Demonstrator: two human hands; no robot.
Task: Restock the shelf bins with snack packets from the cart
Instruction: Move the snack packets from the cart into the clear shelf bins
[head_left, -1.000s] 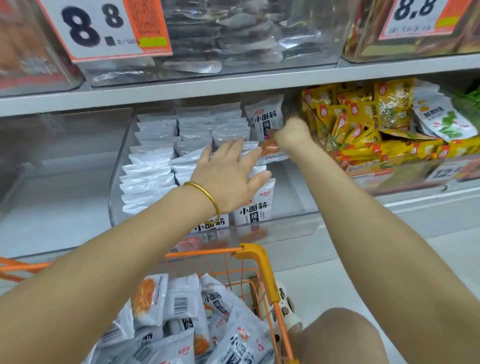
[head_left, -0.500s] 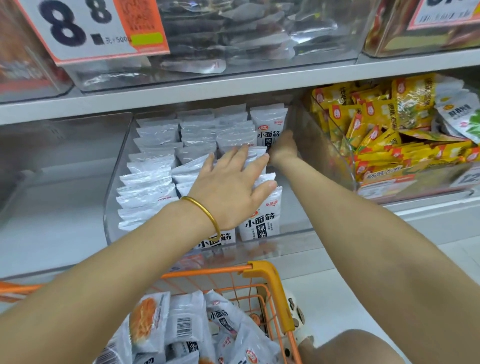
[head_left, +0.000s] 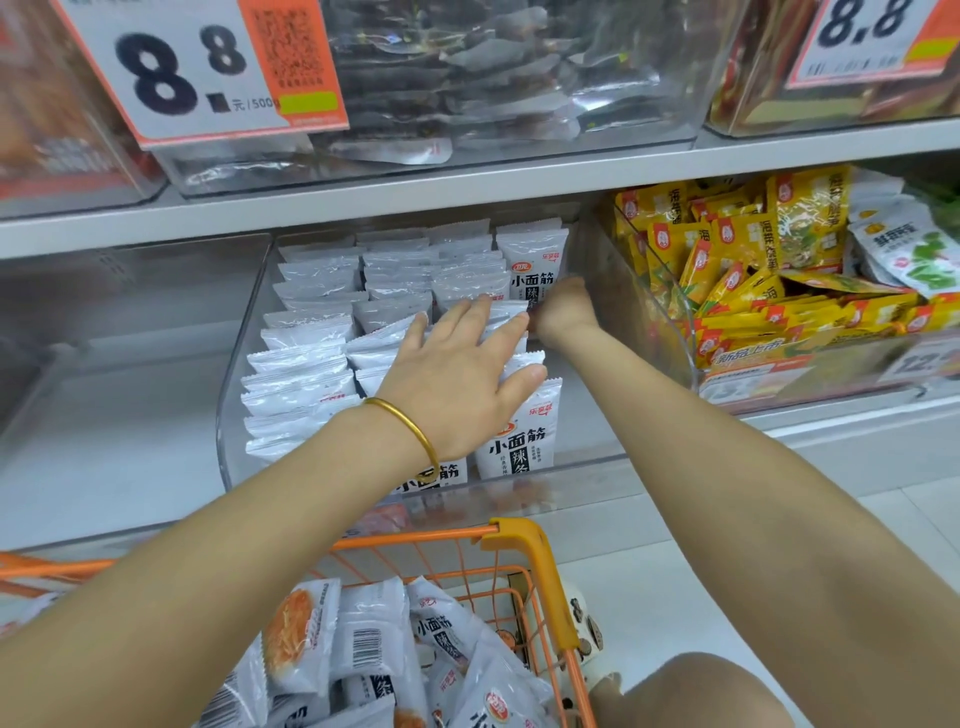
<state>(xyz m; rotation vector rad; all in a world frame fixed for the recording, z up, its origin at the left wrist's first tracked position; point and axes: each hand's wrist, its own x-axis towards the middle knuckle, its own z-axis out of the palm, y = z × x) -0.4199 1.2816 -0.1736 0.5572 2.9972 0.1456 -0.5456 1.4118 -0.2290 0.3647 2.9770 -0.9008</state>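
while fingers (head_left: 470, 319) lie flat, left hand (head_left: 457, 374) presses packets (head_left: 306, 364).

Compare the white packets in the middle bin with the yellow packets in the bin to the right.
The white packets stand in tidy rows; the yellow packets lie jumbled in a heap. The white packets show black characters; the yellow packets show red logos. The left hand and right hand are among the white packets; the yellow packets are untouched. Both are small sealed snack packets.
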